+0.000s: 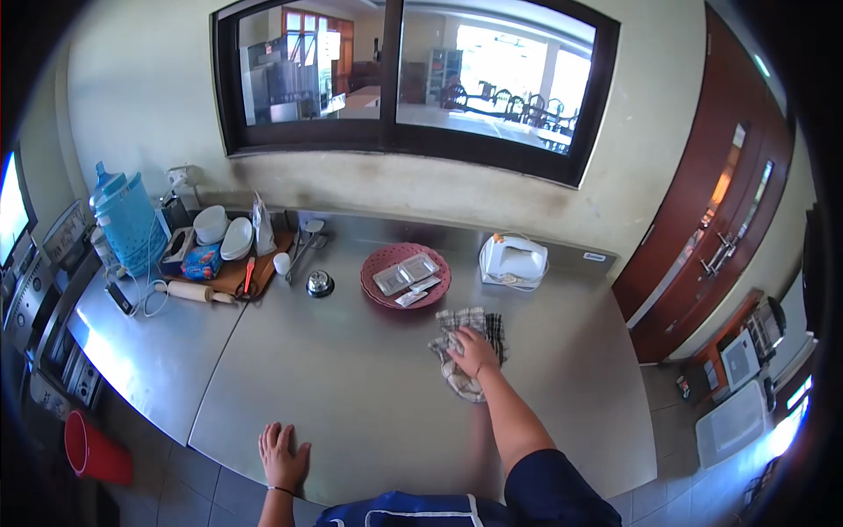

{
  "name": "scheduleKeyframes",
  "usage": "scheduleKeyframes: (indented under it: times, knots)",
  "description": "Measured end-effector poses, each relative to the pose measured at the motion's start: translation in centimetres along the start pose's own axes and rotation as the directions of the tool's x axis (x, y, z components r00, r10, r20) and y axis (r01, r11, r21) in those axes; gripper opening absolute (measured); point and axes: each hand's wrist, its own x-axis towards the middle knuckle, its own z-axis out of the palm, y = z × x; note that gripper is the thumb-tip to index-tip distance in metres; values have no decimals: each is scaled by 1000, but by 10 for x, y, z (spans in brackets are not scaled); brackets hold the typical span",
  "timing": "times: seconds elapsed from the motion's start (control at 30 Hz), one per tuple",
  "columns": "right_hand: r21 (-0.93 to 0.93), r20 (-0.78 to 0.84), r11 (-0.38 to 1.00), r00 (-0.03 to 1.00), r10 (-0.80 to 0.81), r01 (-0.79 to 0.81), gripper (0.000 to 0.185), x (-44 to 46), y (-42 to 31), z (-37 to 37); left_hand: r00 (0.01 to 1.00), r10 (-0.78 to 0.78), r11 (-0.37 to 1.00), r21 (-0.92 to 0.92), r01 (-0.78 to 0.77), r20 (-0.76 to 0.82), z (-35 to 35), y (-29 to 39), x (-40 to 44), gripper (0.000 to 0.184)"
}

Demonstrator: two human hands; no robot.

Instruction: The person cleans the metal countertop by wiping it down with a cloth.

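Reaching from sleeve [555, 488], spreading fingers of right hand [476, 353] on centre-right cloth [458, 378], left hand [282, 460] lower left. Probably feeling limp, light, gripping best mid-bunch.

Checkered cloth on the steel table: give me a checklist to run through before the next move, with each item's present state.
1. Right hand on the cloth: ok.
2. Cloth spread flat: not ok, it is bunched and creased.
3. Left hand away from the cloth: ok, it rests near the table's front edge.
4. Cloth apart from the white mixer: ok, bare steel shows between them.
5. Cloth apart from the pink basket: cannot tell, their edges come very close.
6. Surface under the cloth clean: cannot tell, it is covered.
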Motion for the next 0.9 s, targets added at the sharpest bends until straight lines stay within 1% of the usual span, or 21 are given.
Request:
scheduleKeyframes:
  times: [0.07,0.13,0.2,0.27,0.3,0.37,0.4,0.43,0.5,0.53,0.57,0.6,0.63,0.7,0.77,0.83,0.9]
  knots:
    - [-3,-4,997,997,73,-73,51,14,6,-6,1000,-15,1000,9,15,-7,-1,3,0,53]
    - [-10,-69,997,994,81,-82,51,24,27,2,999,-37,999,-3,37,9,-1,1,1,53]
    - [8,-117,995,988,101,-101,51,30,48,1,999,-34,999,-18,34,-13,1,-1,1,50]
    - [7,-135,976,967,216,-217,51,26,68,-9,999,-31,999,-21,30,-24,1,-2,1,49]
    - [-11,-146,962,952,267,-272,51,22,82,-16,999,-30,999,-21,29,-29,1,-3,1,49]
    - [-117,-202,920,916,346,-373,53,4,112,-38,999,-24,999,-26,23,-35,3,-5,1,48]
    - [-201,-214,900,914,345,-387,52,-8,139,-47,999,-25,999,-31,24,-38,5,-6,1,48]
    - [-222,-220,857,880,420,-465,52,-25,154,-66,999,-24,999,-36,23,-40,6,-8,2,48]
    - [-243,-288,733,769,571,-635,57,-72,193,-94,999,-21,999,-40,19,-43,5,-10,1,47]
    - [-205,-312,700,724,615,-684,60,-102,226,-99,999,-19,999,-41,17,-43,5,-9,1,47]
    - [-226,-271,552,596,756,-803,61,-127,218,-128,999,-15,999,-43,14,-42,5,-9,2,47]
    - [-233,-264,431,484,834,-872,62,-159,242,-139,999,-15,999,-37,14,-44,5,-8,2,47]
    - [-253,-303,317,386,872,-914,62,-190,252,-153,999,-14,999,-31,13,-45,5,-7,1,47]
    - [-150,-322,99,143,936,-984,62,-252,266,-182,999,-12,1000,-13,11,-47,5,-5,2,48]
    - [-40,-303,-24,-11,953,-999,63,-283,270,-193,999,-8,1000,7,9,-49,5,-1,1,49]
    - [-54,-342,-59,-37,939,-997,63,-297,259,-200,999,-4,1000,29,5,-42,4,5,0,50]
    - [-116,-334,-21,19,942,-993,64,-295,261,-189,999,2,999,45,0,-33,1,8,-1,51]
